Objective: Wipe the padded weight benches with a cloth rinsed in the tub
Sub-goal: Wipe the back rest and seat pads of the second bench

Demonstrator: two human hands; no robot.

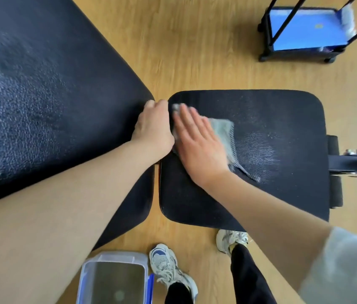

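A pale wood-grain floor (195,51) spreads underfoot. At the far right stands a black wheeled cart (268,51) with a blue tray (305,29) inside. Nearer, two white laced sneakers, left (166,266) and right (228,240), stand apart under black trousers (250,275).

Your seat pad (272,110) is grained black vinyl, faintly glossy; cloth (224,132) grey, woven, fraying; floor (195,51) wood-grain; tub (116,256) clear plastic.

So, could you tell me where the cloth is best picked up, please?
Probably by the cloth corner trailing free near the wrist, coming from the right: the right hand lies flat over the rest, pressing it to the seat pad.
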